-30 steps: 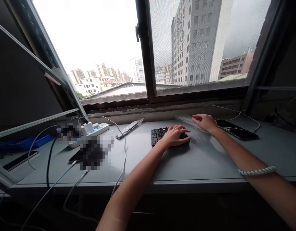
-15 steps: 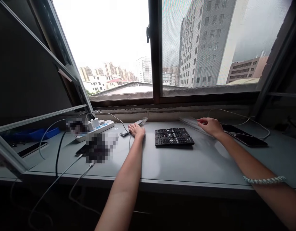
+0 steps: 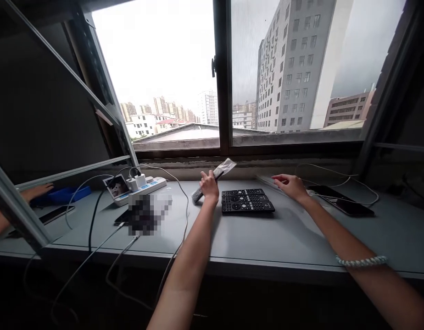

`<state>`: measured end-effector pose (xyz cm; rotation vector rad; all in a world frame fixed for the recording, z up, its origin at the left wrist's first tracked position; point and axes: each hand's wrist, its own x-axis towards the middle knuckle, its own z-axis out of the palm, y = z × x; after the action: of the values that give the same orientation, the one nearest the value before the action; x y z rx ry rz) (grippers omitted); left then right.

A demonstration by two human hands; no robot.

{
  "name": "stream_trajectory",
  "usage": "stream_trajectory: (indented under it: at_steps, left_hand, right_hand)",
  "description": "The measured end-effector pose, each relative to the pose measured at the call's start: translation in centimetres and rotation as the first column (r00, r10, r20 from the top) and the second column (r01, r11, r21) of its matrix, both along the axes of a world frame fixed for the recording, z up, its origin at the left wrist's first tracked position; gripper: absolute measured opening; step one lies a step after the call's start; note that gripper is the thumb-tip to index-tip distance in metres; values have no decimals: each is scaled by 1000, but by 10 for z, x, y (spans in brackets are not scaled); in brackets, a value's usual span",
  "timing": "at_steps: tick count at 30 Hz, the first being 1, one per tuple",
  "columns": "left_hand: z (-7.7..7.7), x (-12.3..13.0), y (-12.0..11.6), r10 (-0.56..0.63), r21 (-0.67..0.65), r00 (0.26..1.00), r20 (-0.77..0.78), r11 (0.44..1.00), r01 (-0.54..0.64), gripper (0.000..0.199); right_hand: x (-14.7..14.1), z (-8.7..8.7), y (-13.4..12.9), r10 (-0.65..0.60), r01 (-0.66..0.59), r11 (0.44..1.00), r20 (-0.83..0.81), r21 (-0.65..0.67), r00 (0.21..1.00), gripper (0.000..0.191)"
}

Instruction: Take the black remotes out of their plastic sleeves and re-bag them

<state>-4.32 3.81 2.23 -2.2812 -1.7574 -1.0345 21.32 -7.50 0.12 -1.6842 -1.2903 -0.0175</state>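
Observation:
My left hand (image 3: 209,187) is closed around a remote control (image 3: 198,196) in a clear plastic sleeve, raised slightly off the desk and tilted. The sleeve's loose end (image 3: 228,166) sticks out past my fingers toward the window. Just to the right, black remote controls (image 3: 248,200) lie side by side on the desk, buttons up. Beyond them my right hand (image 3: 291,187) pinches the edge of a clear plastic bag (image 3: 267,180), which looks flat and is hard to see against the desk.
A black phone (image 3: 343,201) with a white cable lies at the right. On the left are a power strip (image 3: 157,184) with chargers, a pixelated device, cables and a blue tray (image 3: 69,195). Another person's hand (image 3: 40,191) reaches in behind the metal frame (image 3: 119,123).
My left hand has lifted the sleeved remote from the desk and moved it right, toward the black remotes. My right hand has shifted slightly left with the bag. Another person's hand has appeared at left.

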Motion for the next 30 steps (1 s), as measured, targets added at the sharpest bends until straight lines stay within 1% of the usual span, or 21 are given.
stream_trajectory:
  at_steps: [1, 3, 5, 7, 10, 13, 17, 21, 25, 30]
  left_hand:
    - [2, 3, -5, -7, 22, 1000, -20, 1000, 7, 34]
    - [5, 10, -14, -91, 47, 990, -110, 994, 97, 35]
    - [5, 17, -22, -216, 61, 954, -209, 971, 233, 39]
    - [4, 23, -29, -296, 79, 921, -252, 943, 324, 45]
    - [5, 29, -35, -332, 113, 915, -231, 924, 364, 50]
    - [6, 32, -37, -348, 104, 916, -201, 922, 373, 50]
    - [2, 35, -36, -355, 52, 919, -173, 928, 368, 48]
    - [-2, 37, -35, -389, 37, 902, -189, 915, 402, 47]
    - [-5, 37, -35, -408, 40, 891, -199, 905, 424, 46]
    - [-7, 34, -34, -381, 49, 908, -175, 917, 395, 45]
  right_hand:
    - [-3, -1, 2, 68, -66, 997, -74, 27, 995, 29]
    - [-9, -2, 5, 176, -166, 984, -216, 67, 960, 36]
    - [-14, -1, 5, 229, -215, 973, -312, 78, 922, 43]
    - [-17, 1, 3, 252, -240, 968, -369, 79, 895, 47]
    - [-18, 4, 0, 286, -268, 958, -413, 102, 864, 46]
    - [-17, 3, 0, 313, -285, 950, -418, 131, 853, 45]
    - [-15, -1, 2, 306, -260, 951, -393, 167, 867, 48]
    - [-12, -4, 3, 284, -231, 955, -353, 185, 892, 51]
    - [-10, -4, 1, 207, -163, 972, -287, 170, 935, 51]
    - [-10, -2, -3, 75, -54, 994, -251, 92, 965, 49]
